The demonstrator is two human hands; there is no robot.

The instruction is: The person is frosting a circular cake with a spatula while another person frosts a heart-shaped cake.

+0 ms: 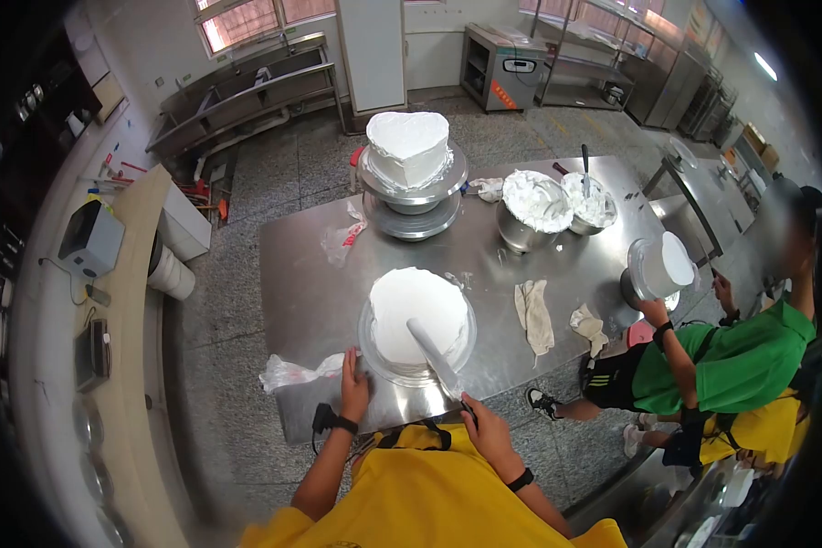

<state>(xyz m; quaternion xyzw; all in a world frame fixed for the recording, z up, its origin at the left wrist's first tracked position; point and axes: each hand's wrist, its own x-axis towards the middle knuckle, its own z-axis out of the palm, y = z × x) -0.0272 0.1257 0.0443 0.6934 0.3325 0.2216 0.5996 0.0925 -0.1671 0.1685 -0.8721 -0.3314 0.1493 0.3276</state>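
A round cake (402, 310) covered in white cream sits on a turntable (468, 342) in front of me. My right hand (490, 431) grips the dark handle of an icing spatula (434, 356), whose blade slants up over the cake's near right part. To the left of the turntable, my left hand (354, 391) holds nothing, its fingers stretched upward close by the turntable's rim. Farther back, a heart-shaped white cake (409, 151) stands on a raised metal turntable (413, 215).
Two bowls of white cream (532, 205) (590, 203) stand at the table's back right. Cloths (534, 315) lie right of my turntable, a plastic bag (303, 372) to its left. At the right, a person in green (731, 356) works on another white cake (669, 263).
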